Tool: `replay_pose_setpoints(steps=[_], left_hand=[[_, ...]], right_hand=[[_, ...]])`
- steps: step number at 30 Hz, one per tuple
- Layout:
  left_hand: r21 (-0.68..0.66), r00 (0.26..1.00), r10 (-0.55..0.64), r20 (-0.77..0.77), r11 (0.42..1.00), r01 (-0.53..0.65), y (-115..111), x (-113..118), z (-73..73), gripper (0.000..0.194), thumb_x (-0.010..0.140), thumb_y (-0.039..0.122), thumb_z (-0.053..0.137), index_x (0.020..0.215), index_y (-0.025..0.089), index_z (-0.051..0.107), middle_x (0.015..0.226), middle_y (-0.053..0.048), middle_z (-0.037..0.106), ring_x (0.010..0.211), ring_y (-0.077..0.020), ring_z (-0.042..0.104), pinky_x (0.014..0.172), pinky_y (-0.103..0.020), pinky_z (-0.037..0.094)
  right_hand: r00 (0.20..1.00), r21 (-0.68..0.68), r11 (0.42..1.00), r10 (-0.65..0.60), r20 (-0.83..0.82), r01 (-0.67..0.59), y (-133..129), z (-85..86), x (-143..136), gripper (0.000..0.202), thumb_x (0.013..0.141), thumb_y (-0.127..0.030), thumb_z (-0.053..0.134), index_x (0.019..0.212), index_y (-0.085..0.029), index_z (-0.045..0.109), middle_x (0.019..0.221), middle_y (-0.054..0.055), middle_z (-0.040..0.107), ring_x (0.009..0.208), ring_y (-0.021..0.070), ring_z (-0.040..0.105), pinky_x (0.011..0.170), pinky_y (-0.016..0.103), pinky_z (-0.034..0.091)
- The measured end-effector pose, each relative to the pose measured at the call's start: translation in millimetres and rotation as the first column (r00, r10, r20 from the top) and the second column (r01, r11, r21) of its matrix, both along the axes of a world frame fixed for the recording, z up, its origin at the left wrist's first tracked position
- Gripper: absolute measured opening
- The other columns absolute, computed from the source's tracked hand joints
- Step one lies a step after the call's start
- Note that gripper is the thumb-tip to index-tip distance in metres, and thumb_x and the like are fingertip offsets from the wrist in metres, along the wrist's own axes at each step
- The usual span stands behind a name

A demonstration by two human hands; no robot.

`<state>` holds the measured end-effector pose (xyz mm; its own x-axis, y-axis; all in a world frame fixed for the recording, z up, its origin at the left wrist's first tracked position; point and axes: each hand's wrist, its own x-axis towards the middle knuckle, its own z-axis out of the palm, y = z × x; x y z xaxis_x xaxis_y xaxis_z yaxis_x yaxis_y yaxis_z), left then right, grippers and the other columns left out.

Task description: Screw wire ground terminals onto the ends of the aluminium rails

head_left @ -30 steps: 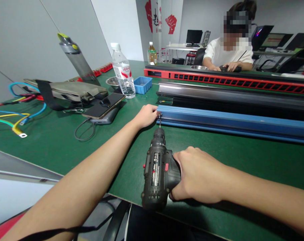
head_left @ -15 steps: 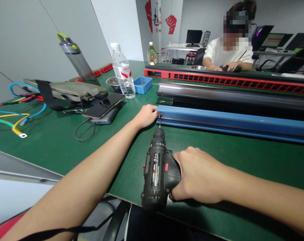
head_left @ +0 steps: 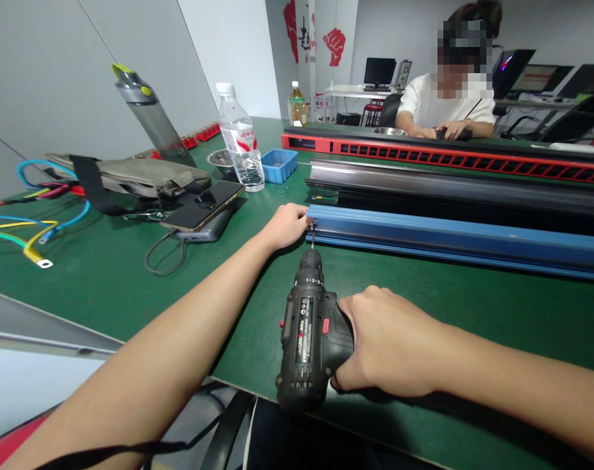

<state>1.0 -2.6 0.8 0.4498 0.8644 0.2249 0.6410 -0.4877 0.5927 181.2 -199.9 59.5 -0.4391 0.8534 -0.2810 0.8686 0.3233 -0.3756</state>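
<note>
In the head view my right hand [head_left: 382, 343] is wrapped round the grip of a black cordless drill [head_left: 307, 339]. The drill points away from me, and its thin bit [head_left: 313, 238] reaches the left end of a long blue metal profile [head_left: 448, 236]. At that same end, my left hand [head_left: 290, 226] is closed, with its fingertips at the profile's edge beside the bit's tip. A small dark part, perhaps a screw, sits at the tip but is too small to make out.
Behind the blue profile lie a dark metal profile [head_left: 424, 179] and a red slotted rail [head_left: 424, 155]. Leftward are a phone [head_left: 206, 205], a water bottle [head_left: 241, 140], a blue tray [head_left: 280, 166], a bag [head_left: 135, 175] and cables [head_left: 30, 245]. A person [head_left: 446, 101] sits across the table.
</note>
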Motion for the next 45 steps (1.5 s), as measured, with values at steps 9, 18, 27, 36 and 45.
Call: replay_pose_setpoints(steps=[9, 18, 27, 36, 45], left_hand=[[0.021, 1.0, -0.013, 0.0, 1.0, 0.013, 1.7, -0.3, -1.3, 0.039, 0.085, 0.042, 0.042, 0.057, 0.016, 0.051, 0.058, -0.001, 0.052, 0.062, -0.0143, 0.047, 0.059, -0.025, 0.031], [0.031, 1.0, -0.008, -0.006, 0.999, 0.008, 0.5, -0.2, -1.3, 0.038, 0.085, 0.041, 0.042, 0.057, 0.016, 0.05, 0.058, 0.0, 0.051, 0.062, -0.0141, 0.046, 0.06, -0.025, 0.032], [0.02, 1.0, 0.002, 0.004, 1.0, -0.002, -0.5, 0.4, -0.2, 0.035, 0.085, 0.035, 0.043, 0.056, 0.016, 0.051, 0.057, 0.001, 0.049, 0.062, -0.0138, 0.046, 0.061, -0.025, 0.032], [0.012, 0.999, -0.013, 0.031, 1.0, 0.013, -1.8, 0.3, 0.0, 0.034, 0.08, 0.042, 0.04, 0.056, 0.018, 0.046, 0.059, 0.001, 0.043, 0.063, -0.0133, 0.041, 0.061, -0.026, 0.03], [0.005, 1.0, -0.005, 0.03, 1.0, 0.005, -2.3, 0.6, 1.1, 0.032, 0.081, 0.036, 0.043, 0.056, 0.018, 0.047, 0.058, 0.001, 0.046, 0.062, -0.0136, 0.043, 0.061, -0.025, 0.032]], right_hand=[[1.0, -0.019, 1.0, -0.009, 0.012, 0.009, -1.1, 0.4, 0.2, 0.025, 0.061, -0.044, 0.074, 0.07, -0.021, 0.066, 0.059, 0.002, 0.063, 0.047, 0.0149, 0.049, 0.045, 0.027, 0.029], [0.989, 0.259, 0.964, 0.013, 0.15, -0.052, -14.3, -3.9, -4.2, 0.029, 0.074, -0.039, 0.061, 0.093, -0.018, 0.067, 0.085, 0.01, 0.07, 0.07, 0.0272, 0.065, 0.059, 0.035, 0.042], [0.983, 0.3, 0.937, 0.16, 0.089, -0.179, -33.2, -14.4, -5.1, 0.119, 0.071, -0.082, 0.069, 0.164, -0.026, 0.02, 0.124, 0.02, 0.062, 0.107, 0.0385, 0.061, 0.088, 0.049, 0.048], [0.966, 0.37, 0.897, 0.186, 0.177, -0.241, -39.4, -22.0, -13.8, 0.093, 0.088, -0.087, 0.027, 0.162, -0.029, 0.028, 0.107, 0.022, 0.062, 0.091, 0.0372, 0.062, 0.074, 0.049, 0.048], [0.952, 0.363, 0.887, 0.215, 0.217, -0.284, -37.0, -19.9, -14.6, 0.095, 0.089, -0.086, 0.027, 0.161, -0.024, 0.029, 0.102, 0.022, 0.064, 0.085, 0.0356, 0.065, 0.067, 0.043, 0.052]])
